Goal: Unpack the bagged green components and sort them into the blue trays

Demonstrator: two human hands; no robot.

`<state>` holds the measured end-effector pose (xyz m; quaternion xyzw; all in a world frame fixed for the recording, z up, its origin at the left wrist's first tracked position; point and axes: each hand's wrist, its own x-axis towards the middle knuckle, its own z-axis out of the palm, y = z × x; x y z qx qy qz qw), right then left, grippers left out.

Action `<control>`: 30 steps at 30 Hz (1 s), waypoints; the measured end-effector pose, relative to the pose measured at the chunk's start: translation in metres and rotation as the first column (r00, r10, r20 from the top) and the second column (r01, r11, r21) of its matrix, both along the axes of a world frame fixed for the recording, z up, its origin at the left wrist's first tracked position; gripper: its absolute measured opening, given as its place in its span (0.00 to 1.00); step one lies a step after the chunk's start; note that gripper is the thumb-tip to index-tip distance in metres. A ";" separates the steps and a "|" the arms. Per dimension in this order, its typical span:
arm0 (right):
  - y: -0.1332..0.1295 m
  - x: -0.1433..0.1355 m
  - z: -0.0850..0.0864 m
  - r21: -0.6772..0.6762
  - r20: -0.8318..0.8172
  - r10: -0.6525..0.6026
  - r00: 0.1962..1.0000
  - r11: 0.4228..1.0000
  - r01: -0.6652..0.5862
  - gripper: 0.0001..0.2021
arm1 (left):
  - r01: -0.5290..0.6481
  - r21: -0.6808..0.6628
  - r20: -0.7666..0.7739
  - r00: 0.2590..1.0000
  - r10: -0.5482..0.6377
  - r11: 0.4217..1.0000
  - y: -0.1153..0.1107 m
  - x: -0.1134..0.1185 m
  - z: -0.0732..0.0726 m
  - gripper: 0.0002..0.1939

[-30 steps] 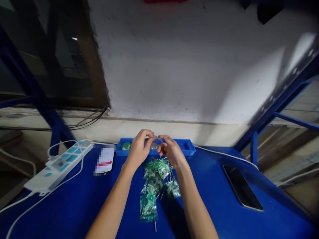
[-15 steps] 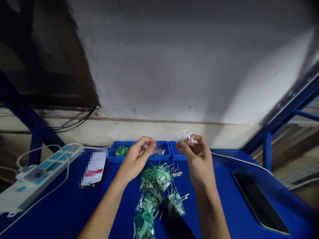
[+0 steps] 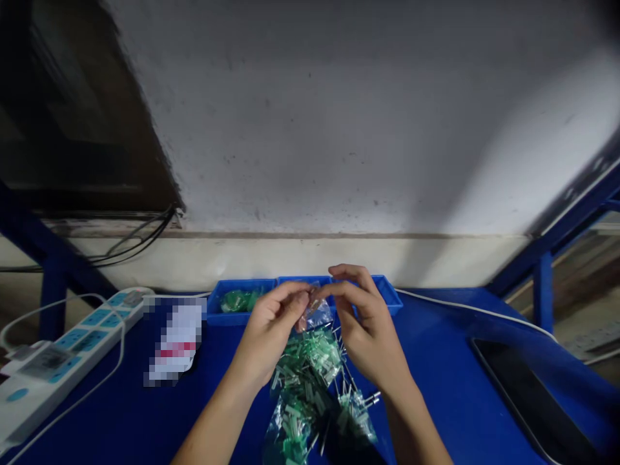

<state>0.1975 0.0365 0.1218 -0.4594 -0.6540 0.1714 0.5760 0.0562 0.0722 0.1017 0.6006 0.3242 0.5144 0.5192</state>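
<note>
My left hand (image 3: 268, 329) pinches a small clear plastic bag (image 3: 317, 315) between thumb and fingers. Brownish, copper-coloured bits show inside it, too small to name. My right hand (image 3: 365, 323) is beside the bag's right side, its fingers spread and bent, one fingertip at or very near the plastic. Below both hands lies a heap of clear bags (image 3: 314, 355) holding green and pale parts, with thin metal pins sticking out. Behind the hands stands a row of blue bins (image 3: 232, 318); the left one contains a green bag (image 3: 237, 300). My hands partly hide the other bins.
A white power strip (image 3: 72, 368) with plugs and a cable lies on the left of the blue table (image 3: 426, 361). Near it is a blurred white item (image 3: 177, 339). On the right lies a black phone (image 3: 527, 394). A white cable runs along the wall.
The small bag has passed from my right hand to my left. My hands have come closer together, and the right fingers have spread. The view has shifted slightly.
</note>
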 end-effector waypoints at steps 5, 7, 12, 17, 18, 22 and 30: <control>-0.002 -0.009 0.003 -0.206 -0.161 -0.037 0.986 0.978 0.003 0.08 | -0.300 0.319 -0.070 0.939 0.338 0.899 0.001 -0.001 -0.004 0.05; -0.002 -0.011 0.003 -0.296 -0.208 0.025 0.978 0.951 -0.087 0.13 | -0.274 0.466 -0.104 0.927 0.360 0.841 -0.002 -0.001 -0.004 0.06; 0.001 -0.011 0.002 -0.331 -0.374 0.153 0.915 0.899 -0.286 0.12 | -0.154 0.615 -0.160 0.936 0.314 0.773 -0.007 -0.001 -0.002 0.10; 0.001 -0.016 -0.001 -0.274 -0.642 0.146 0.753 0.873 -0.403 0.11 | -0.144 0.597 -0.092 0.965 0.245 0.790 -0.007 -0.001 -0.004 0.11; 0.000 -0.017 -0.002 -0.263 -0.672 0.145 0.726 0.870 -0.417 0.14 | -0.143 0.589 -0.079 0.969 0.233 0.795 -0.007 -0.001 -0.005 0.11; -0.001 -0.015 -0.002 -0.295 -0.676 0.108 0.728 0.867 -0.402 0.19 | -0.141 0.556 -0.097 0.968 0.232 0.819 -0.006 0.001 -0.009 0.14; 0.000 -0.011 -0.006 -0.243 -0.482 -0.002 0.876 0.961 -0.131 0.04 | -0.178 0.374 -0.197 0.944 0.265 0.910 0.003 -0.008 -0.004 0.12</control>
